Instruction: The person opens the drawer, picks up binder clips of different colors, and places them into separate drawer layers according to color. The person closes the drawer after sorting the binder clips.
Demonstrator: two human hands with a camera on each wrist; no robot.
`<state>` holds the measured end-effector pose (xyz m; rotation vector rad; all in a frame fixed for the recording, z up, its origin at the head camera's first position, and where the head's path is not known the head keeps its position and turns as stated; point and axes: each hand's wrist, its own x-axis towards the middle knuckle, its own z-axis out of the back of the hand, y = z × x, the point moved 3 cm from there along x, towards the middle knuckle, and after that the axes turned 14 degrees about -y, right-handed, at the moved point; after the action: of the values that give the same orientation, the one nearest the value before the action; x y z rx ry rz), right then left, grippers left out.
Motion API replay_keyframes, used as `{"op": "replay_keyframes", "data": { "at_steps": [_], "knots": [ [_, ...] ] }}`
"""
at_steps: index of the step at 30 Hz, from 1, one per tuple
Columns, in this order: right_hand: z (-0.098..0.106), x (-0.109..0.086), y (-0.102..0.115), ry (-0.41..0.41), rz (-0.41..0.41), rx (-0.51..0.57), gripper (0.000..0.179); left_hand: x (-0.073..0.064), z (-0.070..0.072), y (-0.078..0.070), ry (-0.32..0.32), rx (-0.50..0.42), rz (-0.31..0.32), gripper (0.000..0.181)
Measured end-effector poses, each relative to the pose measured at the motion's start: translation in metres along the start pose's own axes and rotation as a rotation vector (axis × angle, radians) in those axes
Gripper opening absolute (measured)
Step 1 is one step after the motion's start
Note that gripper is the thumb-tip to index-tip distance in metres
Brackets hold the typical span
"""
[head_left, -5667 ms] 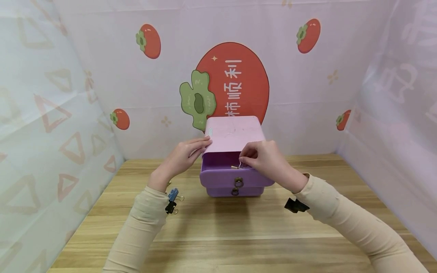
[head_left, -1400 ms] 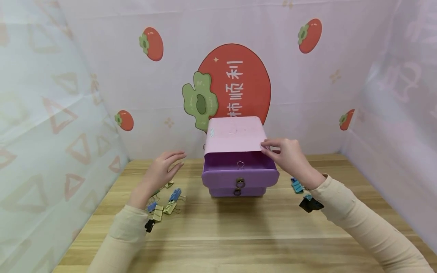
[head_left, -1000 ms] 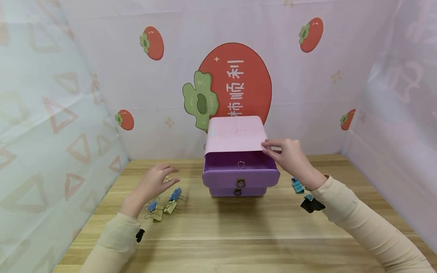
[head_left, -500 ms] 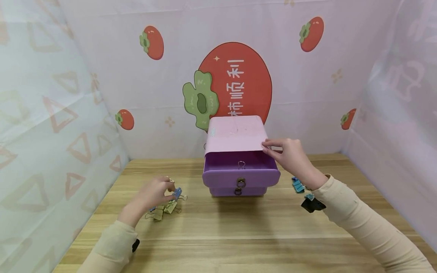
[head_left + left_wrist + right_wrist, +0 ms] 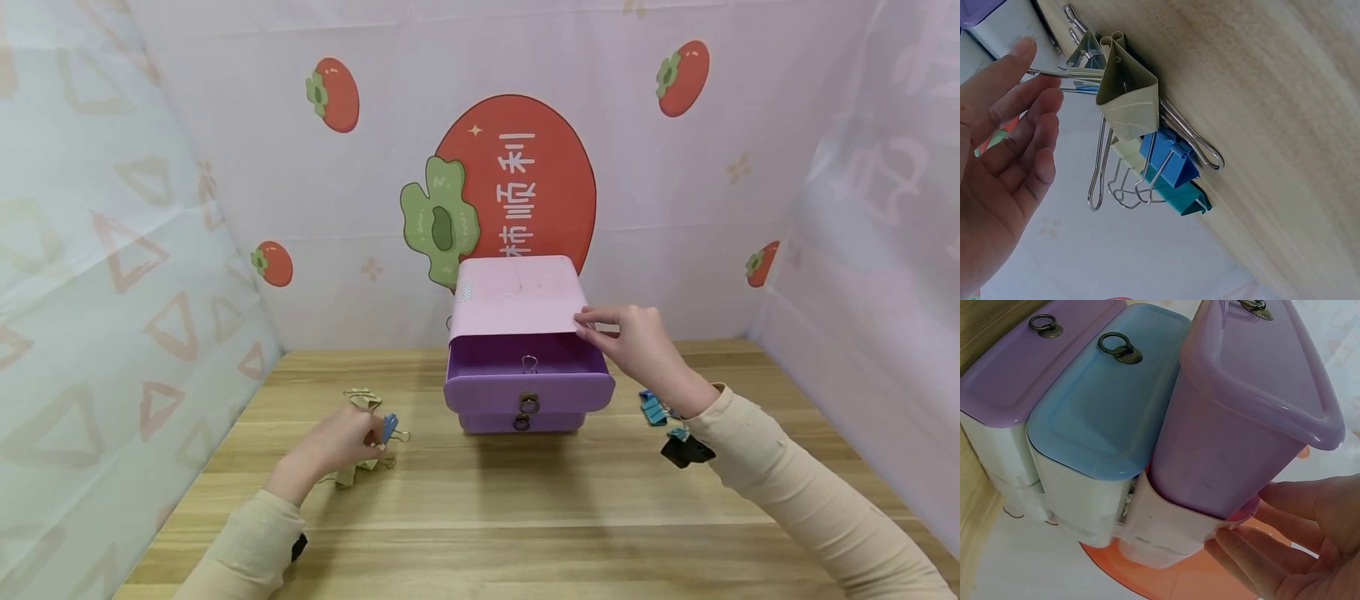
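Observation:
My left hand (image 5: pixel 341 442) is low over a group of binder clips on the left of the table. In the left wrist view, its thumb (image 5: pixel 1022 47) and fingertips are apart, with the wire handle of a cream binder clip (image 5: pixel 1129 97) right at the index fingertip. Around it lie a blue binder clip (image 5: pixel 1169 156) and a teal binder clip (image 5: pixel 1185 197). My right hand (image 5: pixel 637 337) pinches the front right corner of the pink housing (image 5: pixel 517 300) of the drawer box. Its top purple drawer (image 5: pixel 528 393) is pulled out, and a wire handle (image 5: pixel 530 362) rises inside; the clip's body is hidden.
Blue-teal binder clips (image 5: pixel 652 408) lie right of the box, partly behind the right wrist. Another cream binder clip (image 5: pixel 363 398) sits beyond my left hand. Below the open drawer are a blue drawer (image 5: pixel 1110 394) and a lower purple drawer (image 5: pixel 1035 369), both closed. A patterned cloth (image 5: pixel 675 208) hangs behind.
Earlier my right hand held a wire handle over the drawer; it moved to the housing's corner and stays there. My left hand left the box's left side and came down to the clips.

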<state>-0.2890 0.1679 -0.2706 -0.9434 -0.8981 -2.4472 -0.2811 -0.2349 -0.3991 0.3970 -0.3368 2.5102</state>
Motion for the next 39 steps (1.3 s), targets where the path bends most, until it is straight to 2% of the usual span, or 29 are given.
{"op": "replay_keyframes", "data": {
  "at_steps": [3, 9, 18, 22, 27, 32, 39],
  "knots": [
    [-0.001, 0.001, 0.0, 0.003, -0.008, 0.0, 0.021, 0.0, 0.0, 0.001, 0.004, -0.007, -0.013, 0.02],
    [0.001, 0.001, 0.0, 0.013, -0.014, -0.001, 0.022, 0.001, 0.001, 0.001, 0.0, 0.004, 0.001, 0.025],
    [0.001, 0.002, 0.002, 0.012, -0.024, -0.006, 0.021, 0.001, 0.004, -0.001, 0.002, 0.05, 0.077, 0.033],
    [0.001, 0.002, 0.002, 0.015, -0.024, -0.017, 0.022, 0.0, 0.006, -0.002, -0.023, 0.074, 0.078, 0.042],
    [0.001, 0.001, 0.002, 0.012, -0.016, -0.023, 0.022, -0.002, 0.01, -0.002, -0.082, 0.073, 0.075, 0.051],
    [0.001, 0.001, 0.002, 0.013, -0.022, -0.022, 0.021, -0.003, 0.013, -0.002, -0.132, 0.089, 0.061, 0.044],
    [0.001, 0.001, 0.002, 0.024, -0.025, -0.014, 0.021, -0.003, 0.02, -0.002, -0.211, 0.072, 0.102, 0.013]
  ]
}}
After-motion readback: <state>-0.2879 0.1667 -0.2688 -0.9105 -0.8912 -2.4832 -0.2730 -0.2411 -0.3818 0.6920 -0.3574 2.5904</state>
